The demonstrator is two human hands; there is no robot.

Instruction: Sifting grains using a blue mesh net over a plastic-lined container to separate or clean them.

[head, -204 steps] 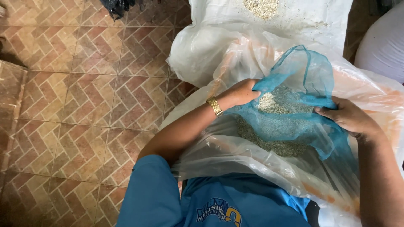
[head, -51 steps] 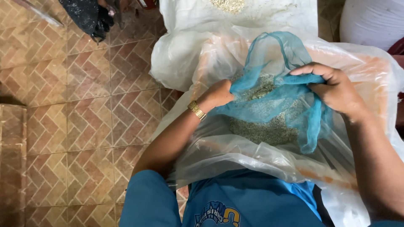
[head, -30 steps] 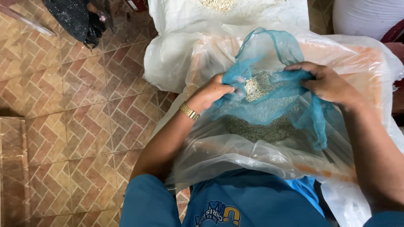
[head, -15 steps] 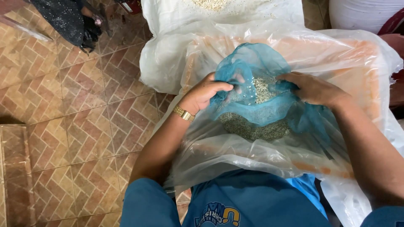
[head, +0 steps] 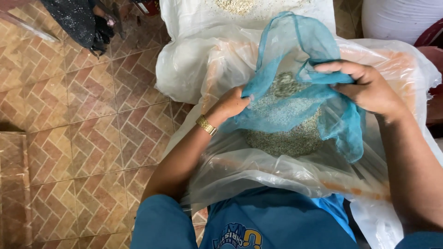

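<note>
A blue mesh cloth [head: 295, 60] is spread between my two hands over an open clear plastic bag [head: 258, 170]. My left hand [head: 230, 103], with a gold watch on the wrist, grips the cloth's left edge. My right hand [head: 367, 87] pinches its right edge a little higher. Small pale green grains [head: 288, 122] lie in the sag of the cloth, and more of them sit in the bag beneath. The cloth's far edge stands up in an arch.
A white sack [head: 203, 27] with pale grains [head: 235, 5] on top lies beyond the bag. Another white sack [head: 397, 20] stands at the top right. Dark fabric [head: 83, 20] lies on the brick-patterned tile floor [head: 83, 138] at the upper left.
My hands have drawn apart and the cloth has opened out from a bunched state. The grains now spread wider in its sag.
</note>
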